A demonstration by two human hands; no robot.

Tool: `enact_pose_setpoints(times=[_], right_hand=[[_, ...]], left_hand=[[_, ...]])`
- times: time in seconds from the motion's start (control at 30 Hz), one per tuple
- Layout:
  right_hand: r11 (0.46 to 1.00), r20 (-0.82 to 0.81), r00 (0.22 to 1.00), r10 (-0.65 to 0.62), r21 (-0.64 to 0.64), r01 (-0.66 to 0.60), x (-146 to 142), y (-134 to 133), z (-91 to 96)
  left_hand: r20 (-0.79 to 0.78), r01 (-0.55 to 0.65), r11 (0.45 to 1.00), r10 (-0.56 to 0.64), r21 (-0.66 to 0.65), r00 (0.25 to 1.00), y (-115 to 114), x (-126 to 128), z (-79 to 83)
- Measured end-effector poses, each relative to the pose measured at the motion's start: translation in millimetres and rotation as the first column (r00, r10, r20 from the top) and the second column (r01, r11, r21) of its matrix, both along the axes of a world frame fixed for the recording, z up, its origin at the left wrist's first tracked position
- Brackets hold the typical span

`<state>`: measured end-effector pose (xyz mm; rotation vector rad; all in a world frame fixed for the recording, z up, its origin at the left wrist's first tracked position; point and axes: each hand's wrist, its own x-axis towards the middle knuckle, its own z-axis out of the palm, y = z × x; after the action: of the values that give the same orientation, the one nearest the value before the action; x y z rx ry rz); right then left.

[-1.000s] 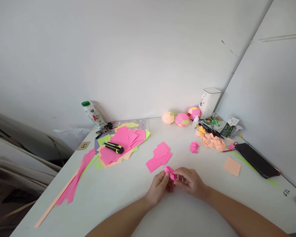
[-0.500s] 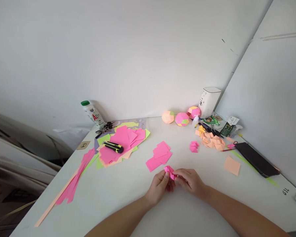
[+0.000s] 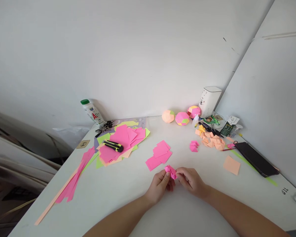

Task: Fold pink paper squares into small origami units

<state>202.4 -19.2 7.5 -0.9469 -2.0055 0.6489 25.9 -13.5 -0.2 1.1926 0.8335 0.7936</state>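
Observation:
A small folded piece of pink paper [image 3: 171, 171] is held just above the table near its front. My left hand [image 3: 160, 185] grips it from the left, thumb on top and fingers curled beneath. On the right side, my right hand [image 3: 190, 180] pinches the paper's edge between thumb and forefinger. Just beyond the hands lie several flat pink paper squares [image 3: 160, 154], overlapping. A little group of folded pink pieces [image 3: 194, 146] rests farther right.
A utility knife [image 3: 114, 145] lies on a pile of coloured paper [image 3: 124, 136] at left, near paper strips [image 3: 75, 179] and a bottle [image 3: 91, 112]. Paper balls [image 3: 182, 118] stand by the wall. Folded orange pieces [image 3: 213, 141], an orange square [image 3: 232, 165] and a black phone [image 3: 256, 158] are right.
My right thumb and forefinger have shifted slightly to the right along the folded paper's edge, showing more of it. My left hand keeps its grip.

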Motion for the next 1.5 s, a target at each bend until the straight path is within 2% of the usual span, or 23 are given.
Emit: enact_pose_setpoints(times=[0.1,0.2,0.27,0.37,0.43,0.57,0.77,0.9,0.97,1.2,1.4,1.5], right_hand=[[0.976,-0.127,0.991,0.032,-0.209,-0.058,-1,0,-0.1],[0.874,-0.297,0.955,-0.010,-0.466,-0.136,-2,2,-1.1],[0.813,-0.365,0.930,-0.055,-0.556,-0.171,-2,4,-2.5],[0.763,-0.413,0.907,-0.088,-0.613,-0.206,-2,6,-3.9],[0.745,-0.414,0.906,-0.087,-0.631,-0.217,-1,7,-3.0],[0.749,-0.396,0.918,-0.036,-0.618,-0.238,-1,5,0.4],[0.775,-0.361,0.933,-0.005,-0.591,-0.225,-2,4,-8.0],[0.753,-0.368,0.930,0.019,-0.607,-0.255,0,6,-14.2],[0.750,-0.367,0.930,0.028,-0.607,-0.262,1,8,-15.0],[0.742,-0.350,0.936,0.045,-0.616,-0.266,-7,20,-8.0],[0.703,-0.318,0.943,0.099,-0.648,-0.292,-9,33,-8.3],[0.718,-0.330,0.940,0.088,-0.633,-0.290,-6,36,-11.2]], left_hand=[[-0.017,0.010,1.000,-0.010,0.014,1.000,0,1,0.6],[-0.034,0.056,0.998,-0.055,0.031,0.998,-1,1,2.6],[-0.045,0.079,0.996,-0.078,0.037,0.996,-2,1,4.5],[-0.058,0.064,0.997,-0.061,0.048,0.996,-3,0,7.5],[-0.063,0.024,0.999,-0.022,0.040,0.998,-3,1,8.5],[-0.040,-0.052,0.998,0.051,-0.043,0.998,0,2,6.9],[0.013,-0.068,0.993,0.070,-0.096,0.997,4,6,-1.8],[0.060,-0.072,0.993,0.078,-0.096,0.995,7,8,-4.8],[0.064,-0.054,0.993,0.060,-0.104,0.996,10,8,-2.2],[0.044,0.127,0.972,-0.120,-0.199,0.992,29,-1,12.7],[0.122,0.303,0.917,-0.280,-0.259,0.952,46,-10,12.2],[0.156,0.297,0.911,-0.261,-0.286,0.953,50,-9,10.1]])
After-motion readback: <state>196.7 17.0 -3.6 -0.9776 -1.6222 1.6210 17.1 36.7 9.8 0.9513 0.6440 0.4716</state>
